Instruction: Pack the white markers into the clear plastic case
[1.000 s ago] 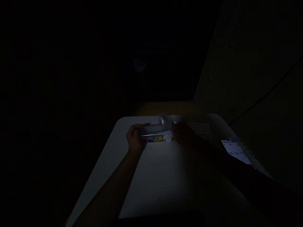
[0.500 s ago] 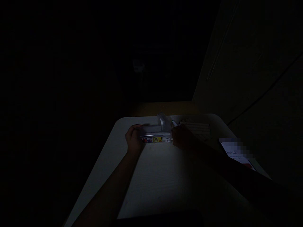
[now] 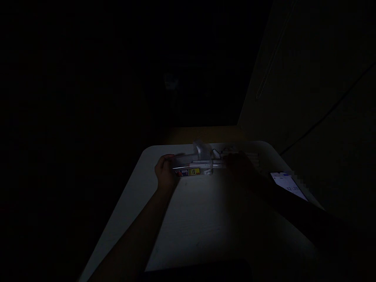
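Observation:
The scene is very dark. My left hand (image 3: 165, 171) is closed round the left end of a clear plastic box (image 3: 182, 159) with a coloured label on its front side. White markers (image 3: 217, 163) stick out through the open right end of the box towards my right hand (image 3: 239, 166). That hand is in deep shadow, its fingers closed at the outer end of a marker. A clear plastic flap (image 3: 202, 149) stands up at the open end. Several more pale markers (image 3: 252, 156) lie in a row behind and beyond my right hand, partly hidden by it.
All this rests on a white table (image 3: 188, 219) with rounded far corners. A lit phone (image 3: 288, 184) showing a timer lies near the right edge, under my right forearm. A wall with a dark cable (image 3: 326, 114) rises on the right.
My right hand has moved right, away from the box mouth. White markers now show between box and hand. My left hand keeps its hold, and more of the phone's top shows.

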Tool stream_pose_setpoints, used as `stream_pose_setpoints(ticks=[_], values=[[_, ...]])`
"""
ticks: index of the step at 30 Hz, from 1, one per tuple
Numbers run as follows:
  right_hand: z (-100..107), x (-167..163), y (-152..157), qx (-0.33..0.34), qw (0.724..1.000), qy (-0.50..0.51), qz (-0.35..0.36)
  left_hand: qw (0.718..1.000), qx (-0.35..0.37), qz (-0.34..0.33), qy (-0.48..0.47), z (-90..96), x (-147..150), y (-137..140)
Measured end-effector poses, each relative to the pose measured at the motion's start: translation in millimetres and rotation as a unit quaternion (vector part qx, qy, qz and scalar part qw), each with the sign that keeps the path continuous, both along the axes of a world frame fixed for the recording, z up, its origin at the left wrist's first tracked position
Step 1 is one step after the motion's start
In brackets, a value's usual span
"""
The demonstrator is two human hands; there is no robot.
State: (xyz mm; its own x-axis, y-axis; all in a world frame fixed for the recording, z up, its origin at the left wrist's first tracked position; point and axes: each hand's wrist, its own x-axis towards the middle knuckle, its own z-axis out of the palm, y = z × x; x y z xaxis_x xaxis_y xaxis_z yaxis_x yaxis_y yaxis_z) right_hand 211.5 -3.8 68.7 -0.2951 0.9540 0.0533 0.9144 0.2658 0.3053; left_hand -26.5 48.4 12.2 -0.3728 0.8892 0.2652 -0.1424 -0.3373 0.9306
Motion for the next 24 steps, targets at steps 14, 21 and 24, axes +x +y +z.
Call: stream_pose_setpoints(ticks=[14, 21, 24], values=[[-6.8, 60.8, -48.4, 0.07, 0.971, -0.044, -0.225, 0.999, -0.029, 0.011, 0.013, 2.4, -3.4, -9.7], [-17.5, 61.3, -45.8, 0.045, 0.967, -0.054, -0.245, 0.999, -0.027, 0.009, -0.014, -1.6, -1.7, -5.0], [-19.8, 58.2, -43.9, 0.033, 0.968, -0.051, -0.242, 1.0, -0.022, 0.007, -0.019, 0.7, 0.1, -4.4]])
